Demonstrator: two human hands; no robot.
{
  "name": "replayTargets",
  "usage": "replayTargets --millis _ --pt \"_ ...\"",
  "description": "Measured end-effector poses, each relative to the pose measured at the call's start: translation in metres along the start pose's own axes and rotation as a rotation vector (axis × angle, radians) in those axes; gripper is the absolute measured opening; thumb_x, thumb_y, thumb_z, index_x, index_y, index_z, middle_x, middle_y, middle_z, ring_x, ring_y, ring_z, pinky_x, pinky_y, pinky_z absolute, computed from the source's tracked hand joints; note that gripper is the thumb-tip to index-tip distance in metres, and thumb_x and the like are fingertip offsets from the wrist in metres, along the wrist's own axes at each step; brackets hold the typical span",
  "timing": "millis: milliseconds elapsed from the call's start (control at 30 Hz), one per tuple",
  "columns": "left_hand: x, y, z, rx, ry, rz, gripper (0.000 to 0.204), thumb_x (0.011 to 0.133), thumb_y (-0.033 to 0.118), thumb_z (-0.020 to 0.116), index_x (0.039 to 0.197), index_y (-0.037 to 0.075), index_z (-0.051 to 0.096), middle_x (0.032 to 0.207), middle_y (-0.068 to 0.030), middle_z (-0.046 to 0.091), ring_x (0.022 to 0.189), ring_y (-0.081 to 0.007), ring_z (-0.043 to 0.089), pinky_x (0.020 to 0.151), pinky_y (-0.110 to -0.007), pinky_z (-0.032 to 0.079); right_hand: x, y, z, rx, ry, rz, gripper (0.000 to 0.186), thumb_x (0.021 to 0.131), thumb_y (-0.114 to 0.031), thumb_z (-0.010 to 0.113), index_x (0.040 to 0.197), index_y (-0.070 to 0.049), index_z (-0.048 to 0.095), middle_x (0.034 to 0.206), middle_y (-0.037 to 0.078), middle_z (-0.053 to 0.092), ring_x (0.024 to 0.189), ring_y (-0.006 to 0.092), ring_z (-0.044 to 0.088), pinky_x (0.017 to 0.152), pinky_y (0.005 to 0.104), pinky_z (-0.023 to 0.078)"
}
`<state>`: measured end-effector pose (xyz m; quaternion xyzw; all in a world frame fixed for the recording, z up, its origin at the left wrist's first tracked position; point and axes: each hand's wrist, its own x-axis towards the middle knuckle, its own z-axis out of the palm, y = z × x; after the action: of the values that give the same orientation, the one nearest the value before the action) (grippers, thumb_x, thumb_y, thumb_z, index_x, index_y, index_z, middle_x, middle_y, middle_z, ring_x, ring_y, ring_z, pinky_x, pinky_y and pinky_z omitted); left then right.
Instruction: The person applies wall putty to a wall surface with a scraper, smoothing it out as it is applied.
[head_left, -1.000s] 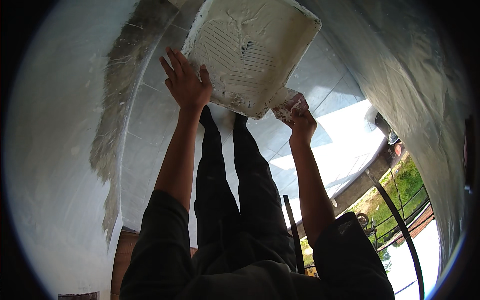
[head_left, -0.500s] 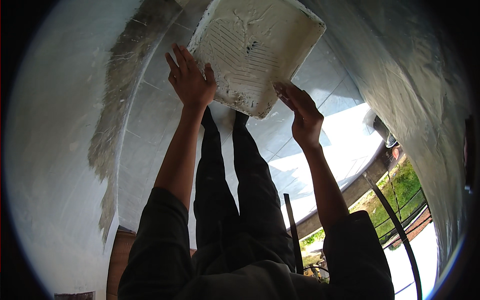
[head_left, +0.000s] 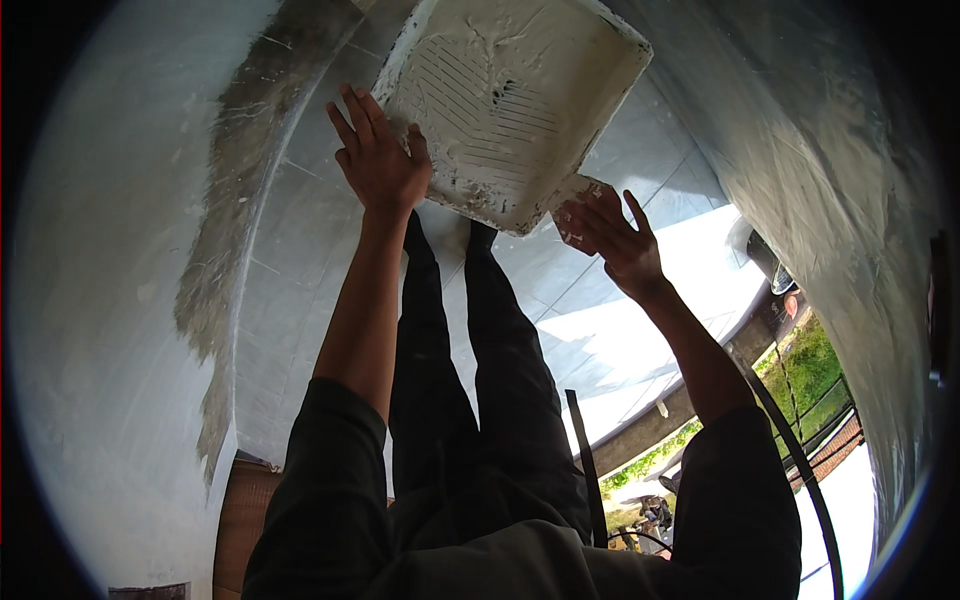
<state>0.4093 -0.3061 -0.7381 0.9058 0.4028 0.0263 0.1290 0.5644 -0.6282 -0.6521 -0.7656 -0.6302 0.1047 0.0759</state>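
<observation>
A white roller tray (head_left: 515, 140) coated in pale wet paint, with a ribbed bed, is at the top, above my legs. My left hand (head_left: 385, 155) lies at its left edge, fingers stretched out and apart against the rim. A reddish-brown, paint-smeared flat piece (head_left: 580, 188) sits at the tray's lower right corner; whether it is attached I cannot tell. My right hand (head_left: 625, 245) lies over this piece, fingers extended and somewhat apart, partly covering it.
Grey floor tiles (head_left: 650, 130) lie below, sunlit at right. A pale wall (head_left: 110, 300) with a dark rough band is on the left; crumpled plastic sheeting (head_left: 830, 180) hangs on the right. Black poles (head_left: 578, 450), a dark container (head_left: 762, 255) and grass (head_left: 810, 365) show at right.
My right hand has moved outward to the right and opened its fingers from around the flat piece. My left hand has stayed at the tray's edge, shifting only slightly.
</observation>
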Motion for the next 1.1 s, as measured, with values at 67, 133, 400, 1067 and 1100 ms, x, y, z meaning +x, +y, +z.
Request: replayTargets --millis 67,133,400,1067,1100 --pt "0.002 0.002 0.0 -0.014 0.038 0.017 0.092 0.096 0.037 0.061 0.163 -0.003 0.012 0.172 -0.0226 0.008 0.157 -0.0476 0.011 0.107 -0.061 0.039 -0.029 0.009 -0.003 0.062 -0.012 0.085 0.046 0.081 0.011 0.061 0.12 -0.012 0.073 0.129 0.002 0.072 0.131 0.0187 0.062 0.121 0.0519 0.04" --pt "0.0 0.002 -0.001 -0.007 0.032 0.011 0.092 0.096 0.037 0.061 0.163 -0.003 0.013 0.172 -0.0228 0.008 0.157 -0.0477 0.011 0.107 -0.061 0.039 -0.038 -0.002 -0.015 0.128 0.009 0.103 0.051 0.079 0.013 0.061 0.123 -0.009 0.072 0.132 0.006 0.07 0.133 0.0244 0.061 0.12 0.0541 0.039" --pt "0.0 0.003 0.002 -0.005 0.051 0.033 0.093 0.095 0.036 0.062 0.163 -0.004 0.012 0.172 -0.0233 0.01 0.157 -0.0481 0.012 0.108 -0.062 0.039 0.046 -0.003 0.019 -0.026 0.088 -0.017 0.049 0.085 0.0 0.065 0.129 -0.022 0.07 0.139 -0.004 0.066 0.138 0.0151 0.055 0.124 0.0505 0.036" --pt "-0.001 0.004 0.0 -0.04 0.072 0.042 0.093 0.094 0.035 0.063 0.162 -0.004 0.013 0.17 -0.0243 0.013 0.156 -0.0487 0.014 0.12 -0.066 0.022 0.094 -0.017 -0.019 0.973 0.256 0.85 0.026 0.106 -0.01 0.055 0.128 0.003 0.06 0.11 0.011 0.073 0.1 0.0121 0.064 0.091 0.0296 0.051" --pt "-0.001 0.001 -0.001 -0.048 0.071 0.041 0.093 0.093 0.034 0.063 0.162 -0.004 0.012 0.17 -0.0242 0.013 0.156 -0.0487 0.014 0.12 -0.066 0.022 0.112 -0.016 -0.017 0.865 0.268 0.752 0.024 0.102 -0.006 0.054 0.123 0.003 0.062 0.103 0.015 0.073 0.092 0.0192 0.069 0.085 0.0326 0.053"
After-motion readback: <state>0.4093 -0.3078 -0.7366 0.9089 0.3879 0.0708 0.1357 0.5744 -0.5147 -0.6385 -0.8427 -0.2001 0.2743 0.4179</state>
